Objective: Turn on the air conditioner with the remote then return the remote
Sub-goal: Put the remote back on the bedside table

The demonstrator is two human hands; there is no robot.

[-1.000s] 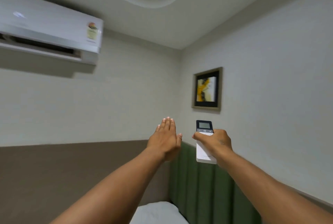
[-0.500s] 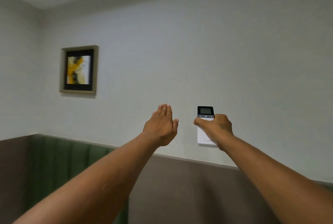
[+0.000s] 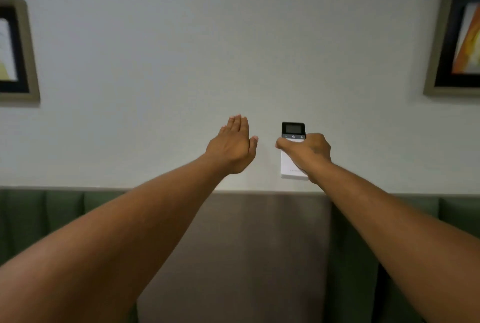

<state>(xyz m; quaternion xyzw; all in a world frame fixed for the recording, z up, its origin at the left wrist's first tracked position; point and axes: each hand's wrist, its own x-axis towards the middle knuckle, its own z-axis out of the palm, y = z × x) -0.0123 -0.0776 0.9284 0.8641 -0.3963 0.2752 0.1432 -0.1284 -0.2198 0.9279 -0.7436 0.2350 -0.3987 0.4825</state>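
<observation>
A slim white remote with a dark screen at its top is held upright in front of the pale wall. My right hand is shut on it, fingers wrapped over its middle, thumb on its left edge. My left hand is stretched out flat a little to the left of the remote, fingers straight and together, holding nothing. The air conditioner is out of view.
A framed picture hangs on the wall at the left edge, another framed picture at the right edge. Below the wall runs a padded headboard, brown panel in the middle, green panels at both sides.
The view has swung right: the air conditioner left the frame, the first picture slid to the left edge, a second picture appeared at right. Both hands kept their pose, right still holding the remote.
</observation>
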